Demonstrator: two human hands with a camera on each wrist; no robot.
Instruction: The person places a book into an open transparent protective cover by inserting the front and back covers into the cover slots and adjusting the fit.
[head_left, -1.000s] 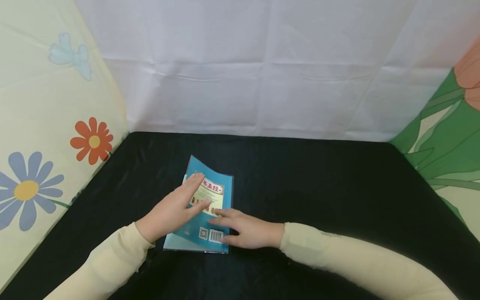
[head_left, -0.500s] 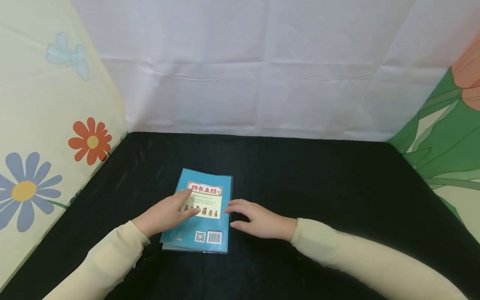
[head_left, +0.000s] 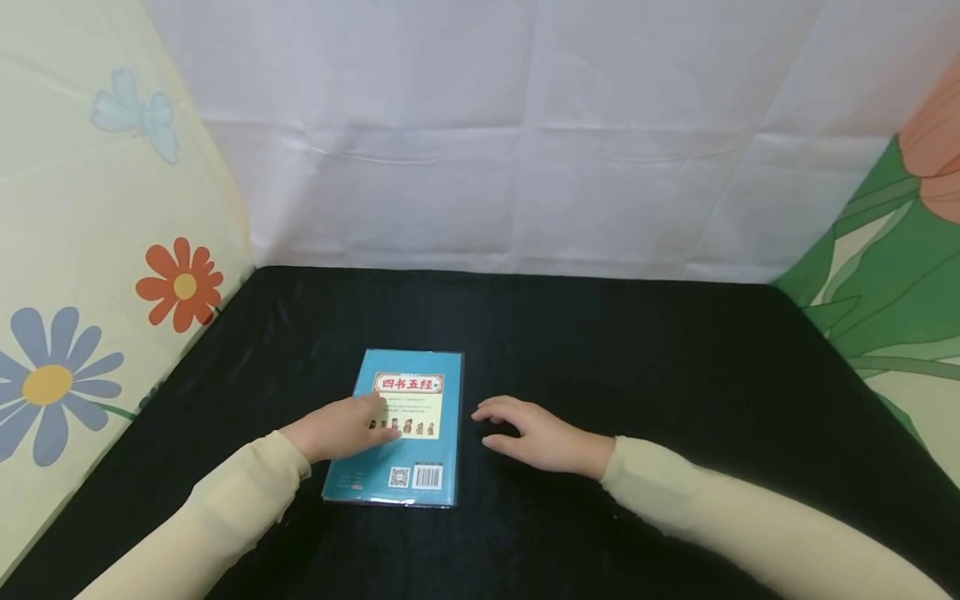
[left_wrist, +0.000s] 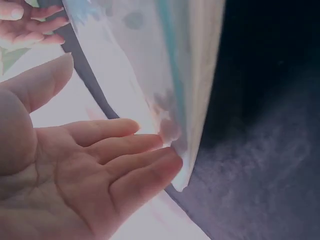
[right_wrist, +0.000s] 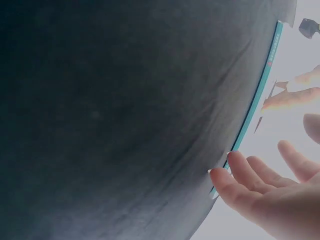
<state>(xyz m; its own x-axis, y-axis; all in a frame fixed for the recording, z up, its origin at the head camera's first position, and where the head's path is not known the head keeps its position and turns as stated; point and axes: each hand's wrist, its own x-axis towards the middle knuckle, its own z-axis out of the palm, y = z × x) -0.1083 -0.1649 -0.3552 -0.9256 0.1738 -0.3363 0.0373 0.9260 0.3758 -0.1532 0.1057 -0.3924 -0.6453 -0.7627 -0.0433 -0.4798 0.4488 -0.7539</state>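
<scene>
A thin blue book (head_left: 420, 457) lies closed on the black cloth, its back cover with barcode and red title label facing up. My left hand (head_left: 341, 427) is over the book's left side, fingers extended. In the left wrist view, the fingertips of that hand (left_wrist: 100, 165) are right at the edge of the book (left_wrist: 200, 110), whose pages show side-on. My right hand (head_left: 543, 435) hovers just right of the book with relaxed, slightly bent fingers and nothing in them. The right wrist view shows the book's blue spine (right_wrist: 250, 110) beyond the fingers of the right hand (right_wrist: 270, 195).
Black cloth (head_left: 637, 358) covers the table. A white cloth backdrop (head_left: 525, 142) rises behind it. Printed panels with flowers stand at the left (head_left: 67, 208) and right (head_left: 892, 250).
The book's lifted cover has come down flat. My left hand has moved down and towards me over it, and my right hand has withdrawn from the cover to the right.
</scene>
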